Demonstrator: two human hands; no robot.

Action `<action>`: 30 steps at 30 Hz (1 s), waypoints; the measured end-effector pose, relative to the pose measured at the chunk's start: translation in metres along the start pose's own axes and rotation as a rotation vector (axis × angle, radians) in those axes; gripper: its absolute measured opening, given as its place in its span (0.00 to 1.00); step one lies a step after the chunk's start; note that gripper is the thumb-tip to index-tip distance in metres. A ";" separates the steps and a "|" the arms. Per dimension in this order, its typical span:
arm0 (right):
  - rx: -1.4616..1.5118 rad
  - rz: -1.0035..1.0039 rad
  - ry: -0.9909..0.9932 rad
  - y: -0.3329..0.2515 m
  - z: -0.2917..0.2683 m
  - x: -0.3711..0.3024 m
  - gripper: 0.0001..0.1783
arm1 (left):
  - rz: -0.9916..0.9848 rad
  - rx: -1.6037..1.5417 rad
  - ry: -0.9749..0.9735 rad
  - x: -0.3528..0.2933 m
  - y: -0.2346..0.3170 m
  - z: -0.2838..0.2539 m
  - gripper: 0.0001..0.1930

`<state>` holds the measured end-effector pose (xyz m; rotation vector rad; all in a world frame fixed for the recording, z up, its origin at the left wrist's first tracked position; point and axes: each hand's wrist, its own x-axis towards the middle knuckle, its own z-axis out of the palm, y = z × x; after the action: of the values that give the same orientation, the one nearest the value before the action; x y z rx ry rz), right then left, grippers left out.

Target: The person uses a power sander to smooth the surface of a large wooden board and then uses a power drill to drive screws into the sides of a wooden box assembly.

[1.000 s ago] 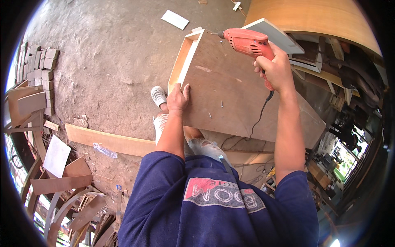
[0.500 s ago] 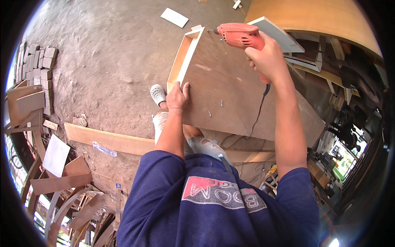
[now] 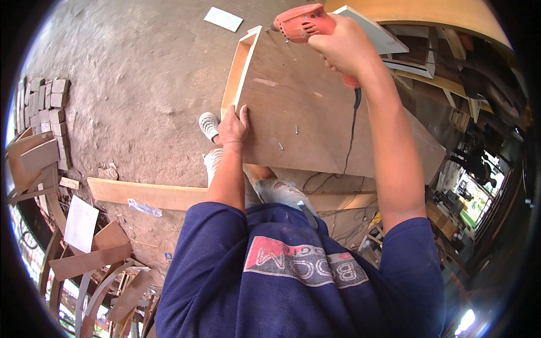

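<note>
My right hand (image 3: 344, 48) is wrapped round the handle of a red corded power drill (image 3: 301, 23). The drill points left, its tip just beside the far end of a narrow, open wooden box frame (image 3: 231, 90). This pale-edged frame lies along the left side of a large brown wooden board (image 3: 321, 112). At the frame's near end, my left hand (image 3: 233, 127) grips it, thumb raised apart from the fingers. Two loose screws lie on the board, an upright-looking screw (image 3: 296, 129) and a tilted screw (image 3: 281, 146). The drill's cord hangs down across the board.
A white panel (image 3: 224, 19) lies on the floor ahead. A long plank (image 3: 146, 193) stretches to my left, with a clear plastic wrapper (image 3: 144, 208) on it. Stacked grey blocks (image 3: 51, 107) and wood offcuts (image 3: 93, 259) stand farther left. Wooden furniture (image 3: 428, 14) is at the far right.
The whole view has shifted, so the board and frame appear farther left and up. The drill tip is slightly closer to the frame's far end. Both hands keep their holds.
</note>
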<state>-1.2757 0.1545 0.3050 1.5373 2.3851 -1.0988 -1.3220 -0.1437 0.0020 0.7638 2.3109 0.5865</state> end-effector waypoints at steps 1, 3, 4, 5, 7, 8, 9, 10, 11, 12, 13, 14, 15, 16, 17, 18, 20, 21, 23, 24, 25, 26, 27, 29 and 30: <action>0.000 0.003 0.004 -0.003 0.000 0.000 0.15 | 0.005 -0.001 -0.002 0.000 -0.002 0.001 0.27; -0.035 0.008 0.005 -0.010 -0.002 -0.001 0.14 | 0.001 0.012 0.003 0.001 -0.006 0.002 0.28; -0.036 0.010 0.009 -0.013 -0.004 -0.002 0.14 | 0.006 0.010 0.002 0.001 -0.007 0.003 0.28; -0.011 0.056 -0.022 -0.016 -0.006 -0.004 0.13 | 0.002 0.028 0.002 0.001 -0.007 0.003 0.28; 0.013 0.102 -0.049 -0.017 -0.009 -0.005 0.13 | 0.001 0.045 0.003 0.001 -0.007 0.004 0.28; 0.006 0.093 -0.052 -0.015 -0.010 -0.004 0.12 | 0.005 0.042 -0.004 0.001 -0.006 0.004 0.29; -0.002 0.084 -0.056 -0.014 -0.012 -0.004 0.12 | 0.007 0.039 -0.011 0.002 -0.005 0.004 0.29; -0.002 0.083 -0.055 -0.015 -0.012 -0.005 0.12 | 0.008 0.039 -0.010 0.001 -0.005 0.004 0.29; -0.011 0.088 -0.055 -0.016 -0.012 -0.006 0.11 | 0.009 0.035 -0.010 0.001 -0.006 0.004 0.29; -0.020 0.094 -0.055 -0.018 -0.013 -0.007 0.11 | 0.010 0.031 -0.009 0.001 -0.006 0.004 0.29; -0.021 0.094 -0.053 -0.020 -0.014 -0.008 0.11 | 0.011 0.031 -0.009 0.001 -0.007 0.004 0.29; 0.002 0.082 -0.054 -0.022 -0.015 -0.010 0.11 | 0.010 0.031 -0.012 0.001 -0.007 0.004 0.29; 0.024 0.070 -0.055 -0.023 -0.016 -0.012 0.10 | 0.008 0.031 -0.014 0.001 -0.008 0.004 0.29; 0.024 0.070 -0.052 -0.021 -0.017 -0.011 0.10 | 0.011 0.031 -0.014 0.001 -0.008 0.004 0.29; 0.051 0.104 -0.062 -0.017 -0.019 -0.008 0.11 | 0.009 0.038 -0.014 0.001 -0.007 0.004 0.29; 0.078 0.138 -0.073 -0.014 -0.021 -0.007 0.12 | 0.006 0.045 -0.014 0.001 -0.006 0.004 0.29; 0.083 0.141 -0.075 -0.016 -0.023 -0.009 0.11 | 0.009 0.050 -0.013 0.001 -0.005 0.002 0.28; 0.085 0.146 -0.076 -0.017 -0.024 -0.011 0.11 | 0.013 0.053 -0.013 0.000 -0.005 0.002 0.28; 0.105 0.133 -0.076 -0.014 -0.025 -0.015 0.11 | 0.018 0.047 -0.016 0.000 -0.002 -0.001 0.28; 0.121 0.118 -0.074 -0.012 -0.026 -0.016 0.11 | 0.024 0.037 -0.018 0.001 0.000 -0.002 0.27; 0.124 0.118 -0.073 -0.006 -0.025 -0.018 0.11 | 0.025 0.039 -0.018 0.001 0.000 -0.001 0.27; 0.113 0.081 -0.046 0.005 -0.021 -0.020 0.14 | 0.034 0.033 0.014 0.001 -0.003 -0.001 0.27; 0.102 0.045 -0.019 0.017 -0.015 -0.022 0.17 | 0.043 0.027 0.045 0.002 -0.006 0.000 0.27; 0.071 -0.157 0.131 0.051 0.008 -0.042 0.21 | 0.047 0.029 0.045 0.001 -0.007 0.002 0.27; 0.040 -0.361 0.283 0.066 0.021 -0.057 0.27 | 0.052 0.031 0.049 0.002 -0.007 0.002 0.27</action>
<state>-1.1993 0.1137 0.2814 1.3882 2.9375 -1.0504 -1.3245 -0.1472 -0.0045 0.8349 2.3559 0.5995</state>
